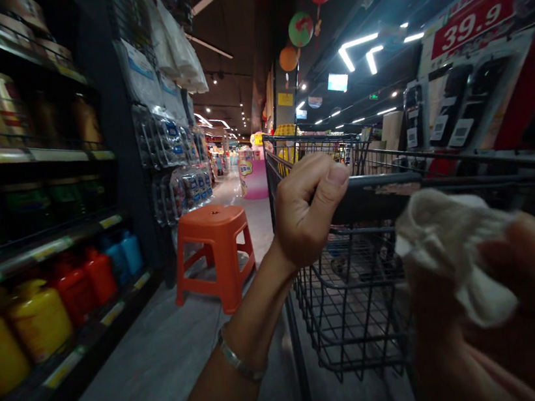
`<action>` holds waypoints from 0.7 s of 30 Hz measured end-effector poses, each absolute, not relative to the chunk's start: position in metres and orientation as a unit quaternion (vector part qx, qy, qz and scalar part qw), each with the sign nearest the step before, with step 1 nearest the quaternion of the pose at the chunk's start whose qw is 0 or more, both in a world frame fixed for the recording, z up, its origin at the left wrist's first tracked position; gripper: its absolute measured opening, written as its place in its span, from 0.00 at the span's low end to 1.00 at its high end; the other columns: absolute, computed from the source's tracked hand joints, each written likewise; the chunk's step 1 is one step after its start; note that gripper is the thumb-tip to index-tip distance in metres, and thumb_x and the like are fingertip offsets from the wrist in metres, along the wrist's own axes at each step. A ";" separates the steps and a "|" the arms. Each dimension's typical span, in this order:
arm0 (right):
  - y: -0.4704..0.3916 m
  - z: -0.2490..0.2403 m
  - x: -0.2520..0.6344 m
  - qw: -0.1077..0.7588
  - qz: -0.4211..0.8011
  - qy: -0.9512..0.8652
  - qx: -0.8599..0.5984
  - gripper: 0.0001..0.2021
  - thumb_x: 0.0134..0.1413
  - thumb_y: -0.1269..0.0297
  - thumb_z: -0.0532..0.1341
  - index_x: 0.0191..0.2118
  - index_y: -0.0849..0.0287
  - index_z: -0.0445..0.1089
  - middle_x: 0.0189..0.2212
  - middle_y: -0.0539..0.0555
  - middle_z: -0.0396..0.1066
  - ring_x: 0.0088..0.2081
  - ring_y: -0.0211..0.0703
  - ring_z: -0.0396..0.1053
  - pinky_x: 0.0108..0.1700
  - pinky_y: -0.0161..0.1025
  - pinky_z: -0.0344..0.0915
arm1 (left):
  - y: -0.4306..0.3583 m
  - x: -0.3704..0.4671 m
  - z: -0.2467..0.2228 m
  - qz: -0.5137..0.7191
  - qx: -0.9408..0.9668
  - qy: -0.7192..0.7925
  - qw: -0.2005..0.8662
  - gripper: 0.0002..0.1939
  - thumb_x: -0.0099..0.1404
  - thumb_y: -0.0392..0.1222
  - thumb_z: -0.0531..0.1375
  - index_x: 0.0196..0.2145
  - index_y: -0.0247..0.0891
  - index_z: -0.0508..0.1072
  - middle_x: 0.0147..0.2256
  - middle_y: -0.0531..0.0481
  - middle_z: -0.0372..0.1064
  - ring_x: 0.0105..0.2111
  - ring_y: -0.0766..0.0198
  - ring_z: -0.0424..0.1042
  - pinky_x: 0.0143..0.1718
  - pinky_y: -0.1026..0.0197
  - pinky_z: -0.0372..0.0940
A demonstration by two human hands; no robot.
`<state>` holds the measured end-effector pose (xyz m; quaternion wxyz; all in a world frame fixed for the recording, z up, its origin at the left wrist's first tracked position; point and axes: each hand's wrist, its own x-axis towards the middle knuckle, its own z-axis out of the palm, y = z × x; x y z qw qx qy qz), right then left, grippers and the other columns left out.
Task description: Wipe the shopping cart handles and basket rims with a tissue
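Observation:
My left hand [306, 212], with a metal bracelet on its wrist, is closed around the left end of the dark shopping cart handle [374, 188], thumb on top. Close to the camera at the right, my right hand [532, 304] pinches a crumpled off-white cloth or wipe [449, 229]. The cloth is bunched up and blurred, and it hangs just in front of the handle's right end. A worn, peeling patch shows on the handle beside it. Below the handle is the black wire basket of the shopping cart [355, 307].
An orange plastic stool [215, 233] stands on the aisle floor left of the cart. Shelves of yellow, red and blue jugs [41, 319] line the left side. Packaged goods [456, 103] hang at the right under a red price sign [479, 11].

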<state>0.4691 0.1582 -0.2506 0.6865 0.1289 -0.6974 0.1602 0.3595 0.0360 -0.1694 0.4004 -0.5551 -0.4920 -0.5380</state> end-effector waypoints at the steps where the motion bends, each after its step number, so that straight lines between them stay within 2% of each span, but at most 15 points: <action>1: 0.155 -0.243 0.465 0.690 0.136 -0.702 0.114 0.15 0.60 0.63 0.58 0.51 0.61 0.71 0.44 0.62 0.70 0.46 0.53 0.70 0.42 0.47 0.71 | 0.034 0.360 -0.169 -0.545 -0.558 -0.493 0.386 0.19 0.69 0.50 0.50 0.23 0.40 0.62 0.24 0.53 0.56 0.29 0.65 0.59 0.34 0.56 0.55; 5: 0.130 -0.245 0.444 0.701 0.110 -0.683 0.172 0.14 0.61 0.77 0.54 0.49 0.62 0.70 0.52 0.62 0.67 0.55 0.51 0.64 0.50 0.47 0.66 | 0.027 0.362 -0.169 -0.577 -0.560 -0.492 0.334 0.18 0.69 0.49 0.46 0.27 0.40 0.67 0.28 0.49 0.62 0.32 0.62 0.64 0.38 0.54 0.58; 7: 0.120 -0.261 0.439 0.682 0.121 -0.691 0.207 0.15 0.61 0.79 0.52 0.50 0.62 0.69 0.51 0.60 0.68 0.57 0.50 0.62 0.53 0.45 0.63 | 0.026 0.361 -0.169 -0.576 -0.563 -0.494 0.329 0.18 0.69 0.49 0.46 0.27 0.40 0.68 0.27 0.49 0.62 0.33 0.62 0.64 0.39 0.54 0.59; 10: 0.114 -0.286 0.438 0.671 0.141 -0.690 0.232 0.17 0.61 0.82 0.49 0.49 0.65 0.69 0.47 0.59 0.71 0.54 0.46 0.63 0.54 0.42 0.61 | 0.026 0.357 -0.170 -0.558 -0.574 -0.486 0.351 0.17 0.69 0.49 0.48 0.27 0.40 0.68 0.29 0.50 0.63 0.35 0.61 0.65 0.41 0.53 0.59; 15: 0.118 -0.298 0.442 0.659 0.156 -0.698 0.232 0.17 0.59 0.85 0.48 0.46 0.66 0.69 0.44 0.57 0.72 0.50 0.43 0.63 0.53 0.39 0.59 | 0.028 0.355 -0.170 -0.534 -0.578 -0.484 0.382 0.17 0.67 0.53 0.51 0.26 0.41 0.66 0.26 0.52 0.60 0.31 0.63 0.62 0.36 0.55 0.59; 21: 0.137 -0.288 0.448 0.610 0.131 -0.720 0.306 0.17 0.58 0.81 0.47 0.49 0.68 0.66 0.48 0.60 0.68 0.53 0.44 0.62 0.54 0.39 0.60 | 0.032 0.357 -0.172 -0.531 -0.558 -0.494 0.402 0.16 0.64 0.56 0.53 0.27 0.41 0.65 0.27 0.52 0.61 0.31 0.63 0.63 0.36 0.55 0.60</action>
